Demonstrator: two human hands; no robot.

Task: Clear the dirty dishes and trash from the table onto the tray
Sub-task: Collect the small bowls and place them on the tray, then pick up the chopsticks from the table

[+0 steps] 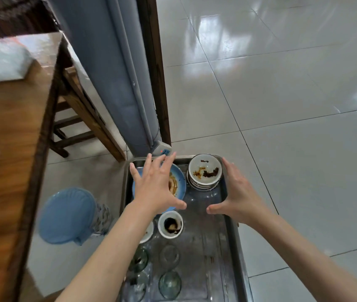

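Note:
A long metal tray (214,247) runs below me. At its far end a blue plate (178,179) with brown smears lies beside a stack of white bowls (205,173), the top one stained with sauce. Nearer sit a small white cup (170,224) with dark dregs, a second small white dish (149,232) partly hidden by my forearm, and several clear glasses (170,284). My left hand (154,186) hovers over the blue plate, fingers spread, holding nothing. My right hand (236,192) is open above the tray's right rim, beside the bowl stack.
A wooden table (9,153) fills the left, with blurred pale objects (1,62) on it. A blue plastic stool (66,214) stands between table and tray. Beyond are a wooden chair (79,118), a grey curtain (116,73), a power strip (162,150) and glossy tiled floor (282,105).

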